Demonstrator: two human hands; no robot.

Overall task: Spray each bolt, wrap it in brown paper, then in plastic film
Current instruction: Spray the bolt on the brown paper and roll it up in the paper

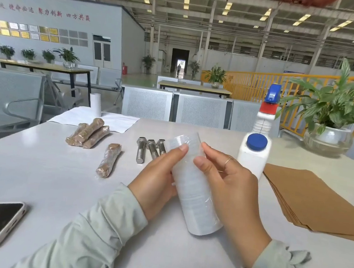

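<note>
Your left hand and right hand both grasp the plastic film roll, tilted above the table near its front edge. Three bare bolts lie just behind it; four wrapped bolts lie further left.

My left hand curled round left side of film roll, thumb laid across its upper face. My right hand cupping right side, thumb tip pressed on surface, ring on one finger. Both forearms in pale sleeves, angled inward.
</note>
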